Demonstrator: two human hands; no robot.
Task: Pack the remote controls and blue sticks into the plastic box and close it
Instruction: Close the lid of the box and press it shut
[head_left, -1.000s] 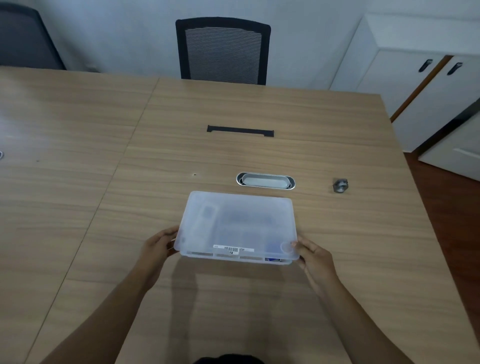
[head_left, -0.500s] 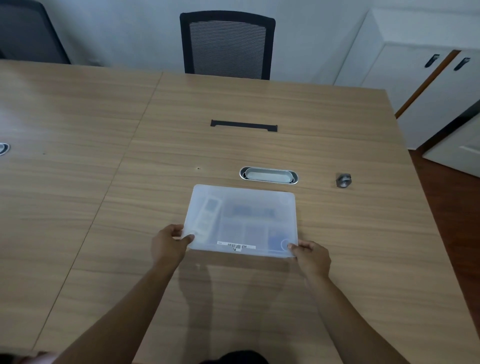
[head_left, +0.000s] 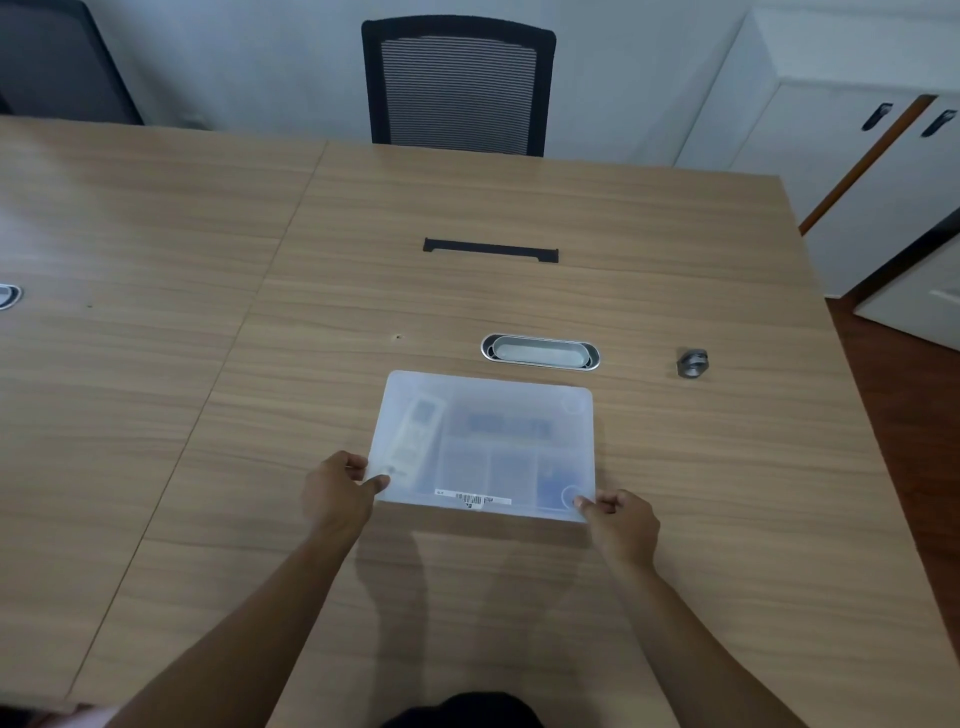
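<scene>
A translucent plastic box (head_left: 485, 410) lies flat on the wooden table (head_left: 260, 415), its lid on top. Through the lid a white remote control (head_left: 413, 441) shows at the left, and blurred blue shapes (head_left: 506, 426) show in the middle and at the near right. A barcode label (head_left: 472, 500) runs along the lid's near edge. My left hand (head_left: 337, 491) grips the box's near left corner, thumb on the lid. My right hand (head_left: 621, 522) pinches the near right corner.
Just beyond the box an oval metal cable grommet (head_left: 540, 352) is set into the table. A small grey metal object (head_left: 692, 362) sits to its right. A black cable slot (head_left: 491, 251) lies farther back. A mesh office chair (head_left: 457, 85) and white cabinets (head_left: 841, 156) stand behind.
The near edge of the lid, raised above the box a second ago, has come down flat. Both hands shifted onto the near corners and now hold them.
</scene>
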